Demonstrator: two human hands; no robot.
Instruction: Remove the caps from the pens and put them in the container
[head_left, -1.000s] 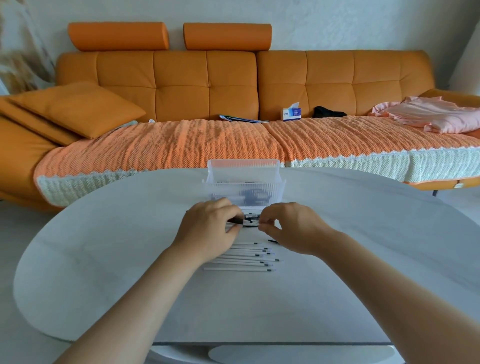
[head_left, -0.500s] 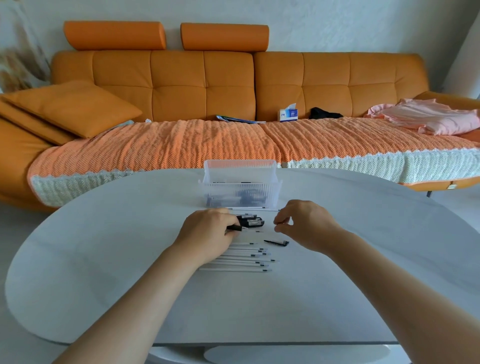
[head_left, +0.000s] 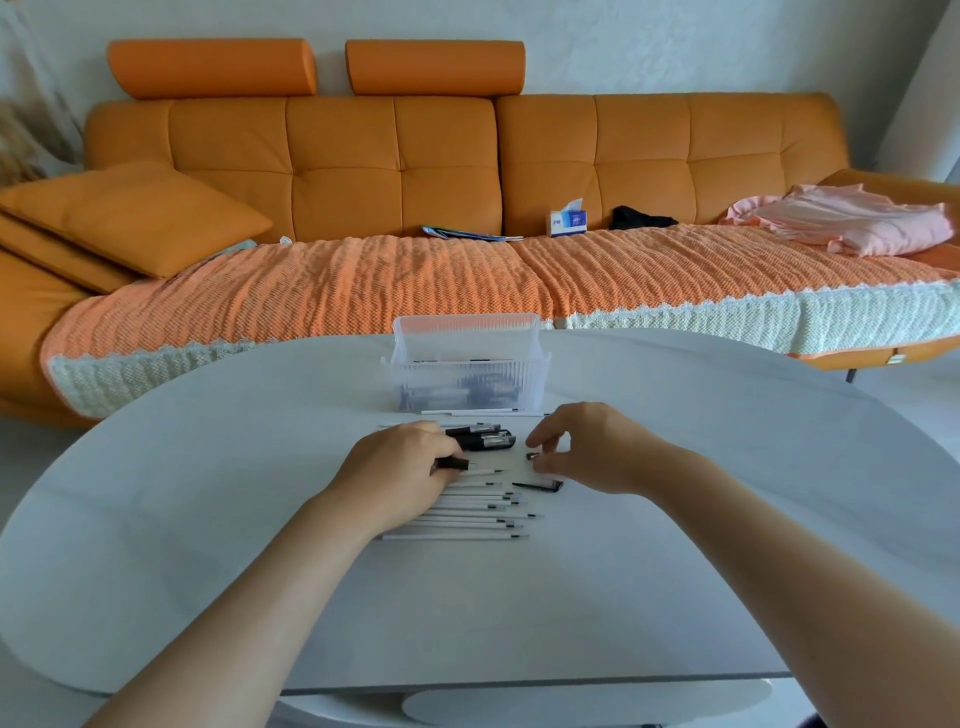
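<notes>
Fingers (head_left: 439, 446) of the left hand (head_left: 400, 462) are curled round a black pen (head_left: 453, 462), whose short end and thin tip poke out to the right of the knuckles, low over the tabletop (head_left: 519, 613). Opposite it, the right hand (head_left: 592, 449) has its fingers bent, thumb and forefinger pinching a small dark piece (head_left: 531, 456) (too small to say what part it is). The two hands are apart, with a gap between them.

Just nearer than the right thumb a black cap (head_left: 540, 486) lies flat on the tabletop, touching neither hand. Just beyond the left fingers lies a cluster of black pens (head_left: 485, 440), side by side. Below the left hand a row of white refills (head_left: 467, 519) lies roughly parallel, dark tips to the right; the hand and wrist cover some of their left ends.

Farther out, a clear ribbed container (head_left: 467, 364) stands on the far side of the tabletop, with dark items blurred behind its wall. A few loose refills (head_left: 483, 412) lie just in front of it.

Behind the tabletop runs an orange sofa (head_left: 395, 156) with a knitted throw (head_left: 363, 280) over the seat, a cushion (head_left: 135, 213) at left, a tissue box (head_left: 567, 222) near the middle and a pink cloth (head_left: 852, 218) at right.
</notes>
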